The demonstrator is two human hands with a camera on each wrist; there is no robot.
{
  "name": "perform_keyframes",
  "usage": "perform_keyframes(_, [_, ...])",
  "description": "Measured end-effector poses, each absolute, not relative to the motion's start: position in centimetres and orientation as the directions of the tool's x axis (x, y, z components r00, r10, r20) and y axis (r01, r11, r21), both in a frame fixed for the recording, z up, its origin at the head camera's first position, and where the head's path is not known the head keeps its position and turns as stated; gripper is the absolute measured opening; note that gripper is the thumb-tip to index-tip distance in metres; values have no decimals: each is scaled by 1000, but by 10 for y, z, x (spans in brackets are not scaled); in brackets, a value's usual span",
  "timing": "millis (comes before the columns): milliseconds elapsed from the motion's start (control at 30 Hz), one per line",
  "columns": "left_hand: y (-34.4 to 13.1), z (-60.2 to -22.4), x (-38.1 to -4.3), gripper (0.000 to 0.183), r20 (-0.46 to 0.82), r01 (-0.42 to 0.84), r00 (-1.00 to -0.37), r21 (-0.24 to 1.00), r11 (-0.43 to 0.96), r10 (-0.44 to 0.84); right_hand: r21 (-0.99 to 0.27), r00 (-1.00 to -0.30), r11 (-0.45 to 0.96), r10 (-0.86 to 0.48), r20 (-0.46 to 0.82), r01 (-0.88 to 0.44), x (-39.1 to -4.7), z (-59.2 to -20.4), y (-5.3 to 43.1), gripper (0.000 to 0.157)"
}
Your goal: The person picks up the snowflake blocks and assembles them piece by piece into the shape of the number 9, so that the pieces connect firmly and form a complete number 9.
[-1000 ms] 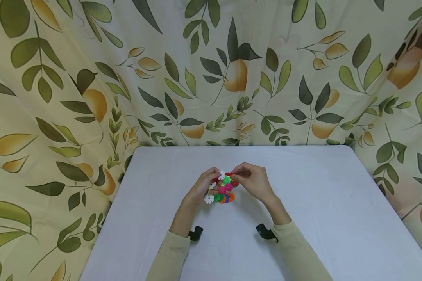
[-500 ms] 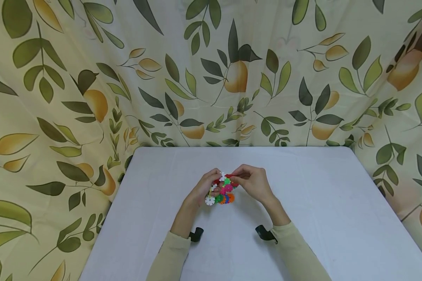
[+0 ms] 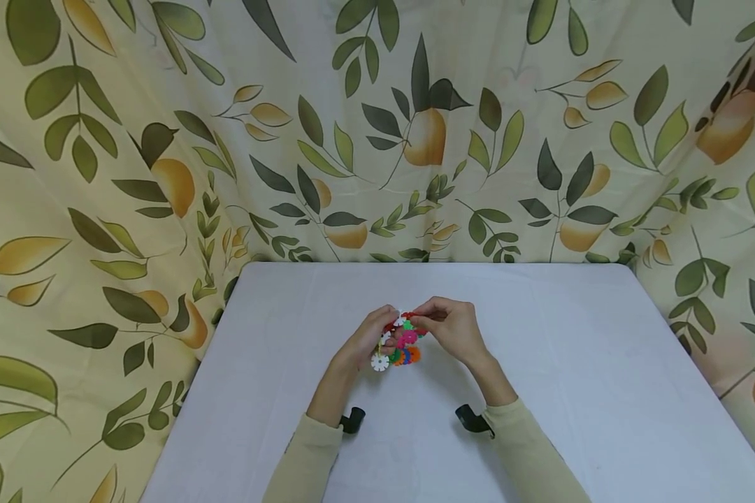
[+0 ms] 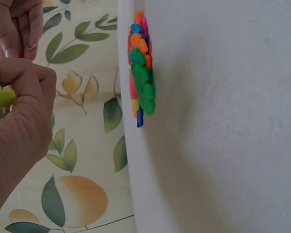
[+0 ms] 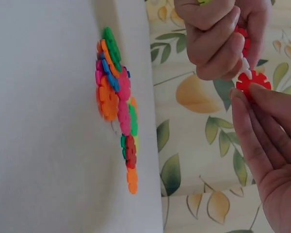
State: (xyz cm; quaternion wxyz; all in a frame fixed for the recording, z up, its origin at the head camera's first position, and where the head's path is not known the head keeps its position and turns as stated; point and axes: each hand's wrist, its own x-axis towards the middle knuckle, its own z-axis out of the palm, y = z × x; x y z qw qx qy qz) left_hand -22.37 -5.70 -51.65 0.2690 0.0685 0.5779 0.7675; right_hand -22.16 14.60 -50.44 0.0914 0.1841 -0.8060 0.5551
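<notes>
Pinching the red disc [image 5: 252,87] in the right hand [image 3: 456,330], edge touching the white piece [image 5: 245,67] to its left, gripped by the curled left hand [image 3: 366,337], above coloured discs [image 5: 123,114] on the table [image 3: 541,335]

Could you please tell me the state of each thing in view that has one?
Left hand: gripping a yellow snowflake disc
Right hand: pinching the red snowflake disc
Red snowflake disc: touching a white disc
Disc pile: overlapping on the white table
Leaf-print curtain: hanging

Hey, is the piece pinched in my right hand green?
No, the right wrist view shows the right hand pinching a red piece.
</notes>
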Motion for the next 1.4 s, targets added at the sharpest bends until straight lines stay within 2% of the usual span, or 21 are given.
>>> perform_keyframes(67, [-57,-518,-223,25,-221,-340,-845,925,-170,488,-859,-916,324,-203,347,-397,-222,-506,145,11])
perform_keyframes(267, [-61,-521,-225,35,-223,-321,-868,934,-159,444,-839,-923,388,-221,316,-381,-221,-506,143,32])
perform_keyframes(433, [-65,-522,-226,37,-201,-295,-887,939,-176,415,-796,-945,531,-290,149,-289,-220,-507,147,26])
perform_keyframes(533, [-67,-522,-226,36,-199,-288,-893,942,-172,404,-750,-934,608,-355,36,-259,-221,-512,149,25])
perform_keyframes(700, [-67,-522,-226,34,-204,-293,-893,940,-174,402,-700,-917,671,-394,-58,-244,-223,-519,149,30])
perform_keyframes(833, [-66,-522,-227,36,-195,-281,-898,944,-171,395,-679,-910,690,-408,-79,-250,-222,-522,147,33])
perform_keyframes(1000, [-66,-521,-228,47,-168,-248,-905,955,-164,391,-627,-908,722,-416,-57,-291,-219,-531,140,30])
perform_keyframes(1267, [-66,-519,-230,31,-179,-297,-889,925,-235,422,-545,-904,767,-426,-37,-339,-215,-535,128,27])
perform_keyframes(1400, [-66,-517,-231,32,-185,-308,-882,922,-234,432,-547,-911,773,-410,-45,-321,-216,-533,126,28])
